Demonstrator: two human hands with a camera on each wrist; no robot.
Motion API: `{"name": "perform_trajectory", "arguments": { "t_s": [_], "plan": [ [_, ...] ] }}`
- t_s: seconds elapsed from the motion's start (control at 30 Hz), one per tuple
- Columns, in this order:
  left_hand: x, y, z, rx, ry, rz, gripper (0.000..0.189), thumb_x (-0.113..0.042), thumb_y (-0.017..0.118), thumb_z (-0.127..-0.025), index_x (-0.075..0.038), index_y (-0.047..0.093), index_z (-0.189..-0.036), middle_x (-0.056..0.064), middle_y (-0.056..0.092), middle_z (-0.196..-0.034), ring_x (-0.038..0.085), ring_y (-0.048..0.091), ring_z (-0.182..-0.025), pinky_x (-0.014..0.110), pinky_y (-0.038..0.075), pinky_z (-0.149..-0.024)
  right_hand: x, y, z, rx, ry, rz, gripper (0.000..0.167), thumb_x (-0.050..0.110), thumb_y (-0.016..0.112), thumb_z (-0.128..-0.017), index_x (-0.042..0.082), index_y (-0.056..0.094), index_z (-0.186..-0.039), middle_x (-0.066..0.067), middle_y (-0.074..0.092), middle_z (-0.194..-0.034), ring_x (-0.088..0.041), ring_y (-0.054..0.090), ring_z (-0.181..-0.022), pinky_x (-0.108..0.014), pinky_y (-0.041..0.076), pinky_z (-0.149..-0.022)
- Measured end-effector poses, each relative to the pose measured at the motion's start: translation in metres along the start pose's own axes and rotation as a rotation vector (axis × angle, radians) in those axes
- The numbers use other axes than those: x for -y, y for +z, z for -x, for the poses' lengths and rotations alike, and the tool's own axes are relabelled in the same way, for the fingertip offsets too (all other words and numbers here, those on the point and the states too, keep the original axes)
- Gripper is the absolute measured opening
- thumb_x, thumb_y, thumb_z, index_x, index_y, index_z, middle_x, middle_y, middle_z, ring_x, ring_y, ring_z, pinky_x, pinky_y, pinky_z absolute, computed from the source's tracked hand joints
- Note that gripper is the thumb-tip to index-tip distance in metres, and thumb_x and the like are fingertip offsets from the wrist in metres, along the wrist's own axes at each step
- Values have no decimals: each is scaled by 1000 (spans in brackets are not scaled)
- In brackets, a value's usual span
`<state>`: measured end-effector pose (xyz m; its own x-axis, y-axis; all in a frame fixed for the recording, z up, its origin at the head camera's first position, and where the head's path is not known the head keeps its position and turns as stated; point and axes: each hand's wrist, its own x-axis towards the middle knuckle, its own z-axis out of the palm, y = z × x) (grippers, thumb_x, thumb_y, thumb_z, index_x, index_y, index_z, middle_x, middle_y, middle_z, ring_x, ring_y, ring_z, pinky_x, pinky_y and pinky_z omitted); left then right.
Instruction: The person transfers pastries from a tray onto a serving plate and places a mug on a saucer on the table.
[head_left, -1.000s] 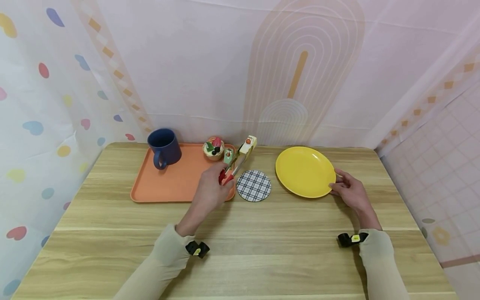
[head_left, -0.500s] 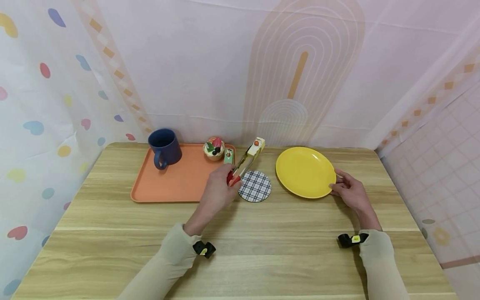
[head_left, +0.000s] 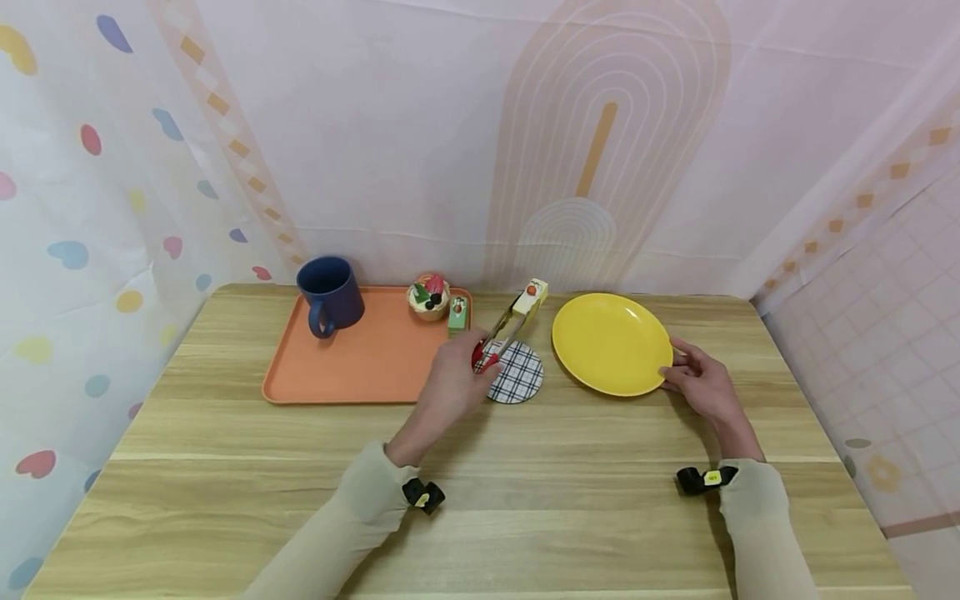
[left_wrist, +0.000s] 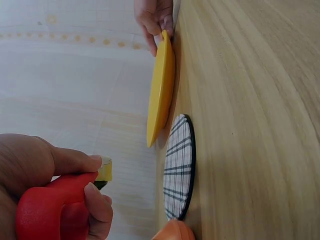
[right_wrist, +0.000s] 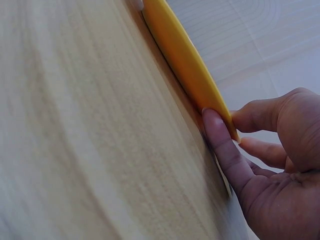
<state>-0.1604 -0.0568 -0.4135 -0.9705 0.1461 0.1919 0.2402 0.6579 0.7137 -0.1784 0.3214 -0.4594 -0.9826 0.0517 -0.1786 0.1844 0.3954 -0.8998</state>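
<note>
My left hand (head_left: 454,372) grips the red handles of a pair of tongs (head_left: 501,330). Pinched in their tips is a small piece of cake (head_left: 531,296), pale yellow with a red fruit on top. The cake is held up above the table, between the orange tray and the yellow plate (head_left: 611,343). At the plate's right edge my right hand (head_left: 701,380) pinches the rim between thumb and fingers, as the right wrist view also shows. Below the tongs lies a round checked coaster (head_left: 517,372), partly covered by my left hand and the tongs.
An orange tray (head_left: 352,367) stands at the left. On it are a dark blue mug (head_left: 332,293), a fruit-topped tart (head_left: 429,298) and a small green cake (head_left: 458,315). A patterned cloth (head_left: 420,150) hangs right behind the table's back edge.
My left hand has carried the tongs and cake to the right, away from the tray and closer to the plate. The right hand and plate have stayed in place.
</note>
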Motion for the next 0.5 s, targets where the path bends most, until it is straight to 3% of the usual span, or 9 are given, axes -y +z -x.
{"name": "perform_trajectory", "arguments": {
  "t_s": [0.23,0.5],
  "plan": [
    [-3,9,-3,2,24,-16,32,-11,79,-89,-2,65,-116,11,64,-90,21,55,-78,32,43,-63,0,0,0,-1,3,2,66,6,60,-101,4,30,-160,-28,51,-137,8,63,-87,-20,58,-81],
    [-8,18,-7,59,-9,-10,32,-12,77,-91,-1,65,-119,12,65,-95,21,56,-83,32,47,-66,-1,0,0,3,-12,-4,66,4,59,-101,3,30,-160,-29,51,-137,8,63,-87,-20,59,-81]
  ]
}}
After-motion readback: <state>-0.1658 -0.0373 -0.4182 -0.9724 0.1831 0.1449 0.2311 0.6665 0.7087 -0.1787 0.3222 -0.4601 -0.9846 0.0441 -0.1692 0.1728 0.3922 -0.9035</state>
